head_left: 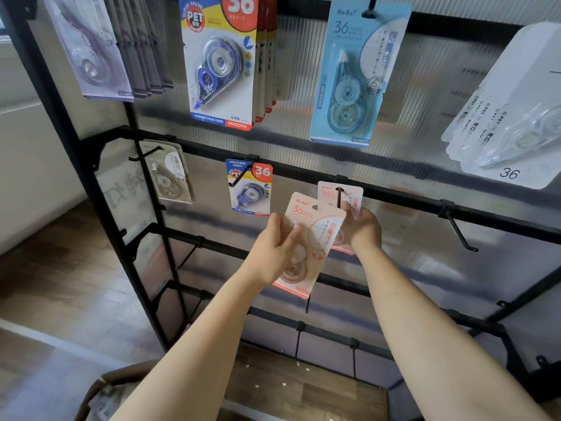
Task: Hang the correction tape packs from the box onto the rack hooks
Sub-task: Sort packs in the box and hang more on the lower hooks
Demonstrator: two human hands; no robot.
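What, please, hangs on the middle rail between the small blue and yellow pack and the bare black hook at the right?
In the head view, a pink correction tape pack hangs there on a hook.

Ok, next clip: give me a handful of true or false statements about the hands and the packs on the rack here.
1. The left hand holds a pink correction tape pack. True.
2. That pack already hangs on a hook. False: it is held in front of the rack, off the hook.
3. The right hand is at a second pink pack on a black hook. True.
4. The light blue pack hangs on the bottom rail. False: it hangs on the top row.
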